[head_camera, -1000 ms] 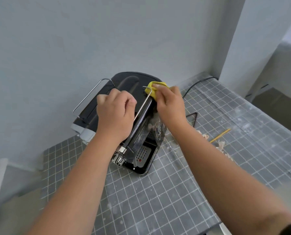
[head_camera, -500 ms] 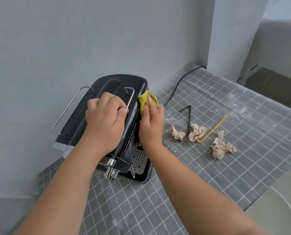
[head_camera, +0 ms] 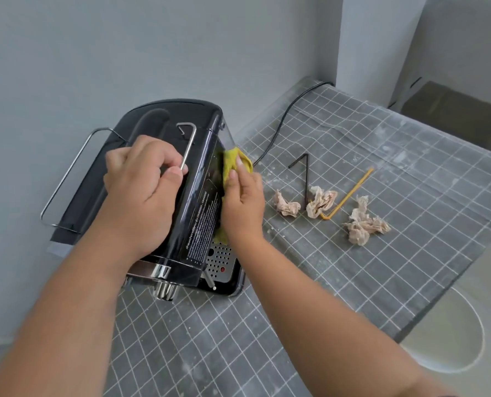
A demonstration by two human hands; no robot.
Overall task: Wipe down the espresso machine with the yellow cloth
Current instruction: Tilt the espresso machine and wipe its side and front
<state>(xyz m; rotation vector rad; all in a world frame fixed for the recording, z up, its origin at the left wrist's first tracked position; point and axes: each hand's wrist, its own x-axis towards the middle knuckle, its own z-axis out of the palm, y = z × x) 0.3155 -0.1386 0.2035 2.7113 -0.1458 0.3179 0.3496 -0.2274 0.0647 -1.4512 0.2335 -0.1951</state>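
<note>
A black espresso machine (head_camera: 152,121) stands against the wall on a grey grid mat, seen from above, with a metal rail round its top. My left hand (head_camera: 141,190) sits on the machine's top, its fingers curled round the right bar of that rail. My right hand (head_camera: 242,204) presses the yellow cloth (head_camera: 232,163) flat against the machine's right side panel, fingers fairly straight. Part of the cloth is hidden under my palm. The drip tray with its perforated plate (head_camera: 220,257) shows at the machine's front.
Three crumpled beige tissues (head_camera: 286,206) (head_camera: 323,203) (head_camera: 363,224), a black bent straw (head_camera: 305,173) and a yellow straw (head_camera: 350,193) lie on the grid mat (head_camera: 381,267) right of the machine. A black power cord (head_camera: 284,116) runs to the back corner. The mat's edge drops off at right.
My right hand has carried the yellow cloth from the machine's top right edge down onto its right side panel. The view has swung right, showing the tissues and straws.
</note>
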